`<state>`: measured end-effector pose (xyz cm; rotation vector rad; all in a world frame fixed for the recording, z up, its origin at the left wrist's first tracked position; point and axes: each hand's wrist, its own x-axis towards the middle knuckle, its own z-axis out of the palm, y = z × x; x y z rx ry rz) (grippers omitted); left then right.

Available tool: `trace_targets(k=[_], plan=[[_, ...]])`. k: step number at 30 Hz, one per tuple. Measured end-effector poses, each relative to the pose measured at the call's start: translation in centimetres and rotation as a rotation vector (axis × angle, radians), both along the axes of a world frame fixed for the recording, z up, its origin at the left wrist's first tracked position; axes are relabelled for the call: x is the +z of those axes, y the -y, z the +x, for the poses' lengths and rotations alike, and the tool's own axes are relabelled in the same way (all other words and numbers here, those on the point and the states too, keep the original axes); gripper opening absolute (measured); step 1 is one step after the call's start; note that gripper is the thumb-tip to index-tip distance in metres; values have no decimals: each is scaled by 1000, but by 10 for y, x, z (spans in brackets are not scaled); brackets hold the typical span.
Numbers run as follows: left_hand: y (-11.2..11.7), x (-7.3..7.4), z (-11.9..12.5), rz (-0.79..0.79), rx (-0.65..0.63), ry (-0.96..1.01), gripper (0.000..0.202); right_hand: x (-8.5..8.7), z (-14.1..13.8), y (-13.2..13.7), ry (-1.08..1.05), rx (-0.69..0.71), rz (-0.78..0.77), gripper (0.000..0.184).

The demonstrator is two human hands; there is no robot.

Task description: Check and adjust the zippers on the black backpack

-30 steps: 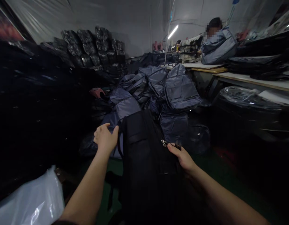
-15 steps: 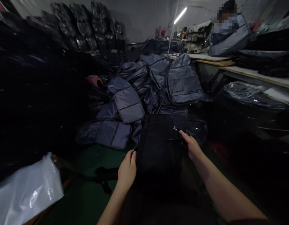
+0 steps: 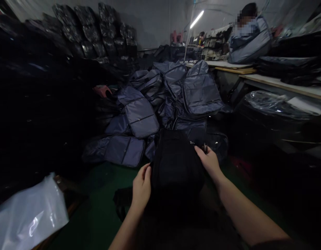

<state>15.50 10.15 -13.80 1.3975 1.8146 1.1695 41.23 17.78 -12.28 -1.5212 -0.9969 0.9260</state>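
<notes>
A black backpack [image 3: 176, 166] lies in front of me with its top end pointing away. My left hand [image 3: 141, 185] grips its left edge, fingers curled round the fabric. My right hand [image 3: 208, 160] holds the upper right side, next to a small metal zipper pull [image 3: 192, 142]. A thin dark object sticks up between the right fingers; I cannot make out what it is.
A heap of grey-blue backpacks [image 3: 170, 97] covers the green floor [image 3: 103, 208] ahead. Wrapped black bundles [image 3: 95, 31] are stacked at the back left. A clear plastic bag [image 3: 27, 215] lies at lower left. A person [image 3: 250, 33] sits behind tables [image 3: 280, 85] at right.
My left hand came off the far left of the backpack and took hold of its near left edge. The backpack moved closer and lower. My right hand stayed by the zipper.
</notes>
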Motion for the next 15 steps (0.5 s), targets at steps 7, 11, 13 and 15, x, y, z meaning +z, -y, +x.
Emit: trace_targets(k=[7,11,13,15], plan=[[-7,26,-40,-51,-42,113,45,-10,6,-34,-65,-83,-36,47],[-10,25,-52,-87,-14,334,48,-8,-5,-26,-60,15,9,48],[-12,21,-58,-109,17,436,47,-2,-12,-11,-46,75,53,46],[-15,18,-64,-109,49,494,46,7,-20,7,6,228,106,41]])
